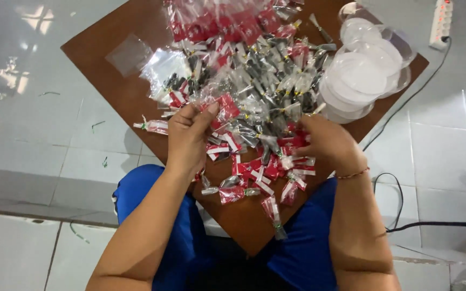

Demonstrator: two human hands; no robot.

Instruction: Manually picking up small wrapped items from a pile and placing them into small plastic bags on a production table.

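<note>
The left hand (189,132) pinches a small clear plastic packet with a red label (223,110) between thumb and fingers, so those fingers are closed on it. The packet is held up just above the near edge of the big heap of small tied packets (254,81), a little to the heap's left side. Its long side runs slanted, from the fingers up and away toward the heap, and its red end points at the heap. The other end is hidden in the fingers.

The right hand (324,141) rests on the heap's near right side with its fingers curled down into the packets. I cannot tell if it grips one or only touches them.

How far along? It looks like a lot is done, because the heap is thick with packets in red, black and silver, each with a twisted end. A smaller bunch of red and white packets (260,175) lies loose just in front of the heap, close to the person. It looks like more handling is left, since one packet is in hand and many lie mixed up.

The heap sits on a brown square wooden board (109,70). To the left of the heap lies an empty clear flat bag (129,53). To the right of the heap is a stack of round clear plastic lids (360,78). Beyond that, far right of the heap, a white power strip (441,21) lies on the pale tiled floor (22,151), with a black cable (405,102) running from it.
</note>
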